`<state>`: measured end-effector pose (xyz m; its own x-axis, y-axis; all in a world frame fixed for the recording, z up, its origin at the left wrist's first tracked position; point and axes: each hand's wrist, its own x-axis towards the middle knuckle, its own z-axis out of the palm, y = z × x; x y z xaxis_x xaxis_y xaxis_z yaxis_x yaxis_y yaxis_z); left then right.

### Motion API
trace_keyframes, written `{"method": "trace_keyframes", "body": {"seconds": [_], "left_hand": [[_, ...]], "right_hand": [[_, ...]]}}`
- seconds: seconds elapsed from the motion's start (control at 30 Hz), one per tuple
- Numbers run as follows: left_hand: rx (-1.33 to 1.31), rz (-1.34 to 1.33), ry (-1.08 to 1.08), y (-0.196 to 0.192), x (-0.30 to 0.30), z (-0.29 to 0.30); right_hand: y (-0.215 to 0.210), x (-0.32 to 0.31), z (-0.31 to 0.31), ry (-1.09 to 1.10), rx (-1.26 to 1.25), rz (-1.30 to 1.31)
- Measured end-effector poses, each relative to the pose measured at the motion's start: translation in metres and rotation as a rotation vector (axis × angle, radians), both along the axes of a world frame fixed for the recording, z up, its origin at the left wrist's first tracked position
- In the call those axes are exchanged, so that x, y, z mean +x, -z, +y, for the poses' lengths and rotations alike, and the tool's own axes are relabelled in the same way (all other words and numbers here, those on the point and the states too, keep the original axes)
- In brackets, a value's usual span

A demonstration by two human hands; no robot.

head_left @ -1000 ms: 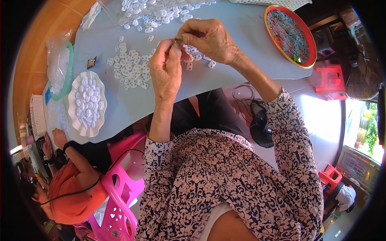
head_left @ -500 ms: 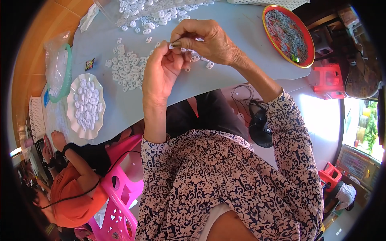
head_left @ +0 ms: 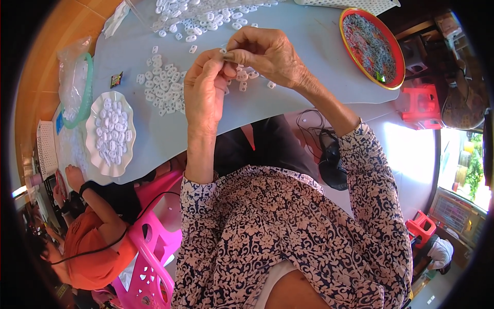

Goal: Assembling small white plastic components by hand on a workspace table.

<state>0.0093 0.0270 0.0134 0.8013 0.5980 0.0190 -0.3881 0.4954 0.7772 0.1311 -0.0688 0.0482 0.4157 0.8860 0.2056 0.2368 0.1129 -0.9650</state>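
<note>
Above the grey table (head_left: 288,95), my left hand (head_left: 204,90) and my right hand (head_left: 270,54) meet with thumbs and fingertips pinched together. Between them is a small white plastic piece (head_left: 223,51), mostly covered by the fingers. Left of my hands, a loose group of white oval pieces with two holes (head_left: 163,87) lies on the tabletop. A few more white pieces (head_left: 243,75) show beneath my right hand. Further left, a cream scalloped dish (head_left: 92,126) holds many of the same pieces.
A larger white heap (head_left: 206,18) lies at the far edge. The red round tray (head_left: 399,77) at far right holds small silvery bits. A small dark packet (head_left: 116,79) lies near the dish. At lower left, a person in orange (head_left: 100,252) sits by a pink chair (head_left: 149,234).
The fingers of my left hand have curled in closer around the white piece. Both hands have shifted slightly right, and the small piece is more covered than before.
</note>
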Motion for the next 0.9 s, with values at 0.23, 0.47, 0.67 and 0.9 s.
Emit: {"method": "trace_keyframes", "body": {"seconds": [0.23, 0.47, 0.67, 0.9], "left_hand": [[0.377, 0.185, -0.076, -0.013, -0.002, -0.011], [0.405, 0.164, 0.02, -0.009, -0.003, -0.011], [0.364, 0.257, -0.047, -0.006, -0.005, -0.009], [0.227, 0.23, -0.104, -0.009, -0.006, -0.01]], "right_hand": [[-0.006, 0.006, -0.002, 0.073, -0.139, -0.122], [-0.001, 0.015, 0.001, 0.045, -0.23, -0.272], [0.005, 0.051, 0.016, 0.301, -0.113, -0.576], [0.017, 0.083, 0.046, 0.274, -0.091, -0.94]]}}
